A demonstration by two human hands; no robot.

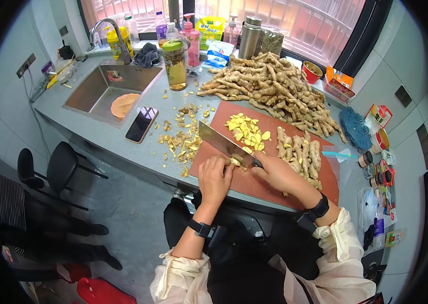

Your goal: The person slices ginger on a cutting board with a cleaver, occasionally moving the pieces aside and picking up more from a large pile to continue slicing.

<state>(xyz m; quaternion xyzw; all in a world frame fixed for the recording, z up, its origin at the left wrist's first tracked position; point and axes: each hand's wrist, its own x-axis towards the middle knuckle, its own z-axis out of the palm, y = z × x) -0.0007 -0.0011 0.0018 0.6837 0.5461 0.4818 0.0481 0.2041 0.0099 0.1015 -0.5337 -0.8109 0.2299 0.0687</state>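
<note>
My right hand [278,174] grips the handle of a wide cleaver [222,143] whose blade lies across a reddish-brown cutting board [254,185]. My left hand [214,178] pins a small piece of ginger [235,161] against the board right at the blade. A heap of yellow ginger slices [247,131] lies behind the blade. Peeled ginger roots [300,153] rest on the board's right half.
A big pile of raw ginger [269,86] fills the counter behind the board. Peel scraps [183,139] and a phone [141,124] lie left of it, by a sink [100,88]. Bottles, a jar [175,65] and a flask stand at the window. A person sits at far left.
</note>
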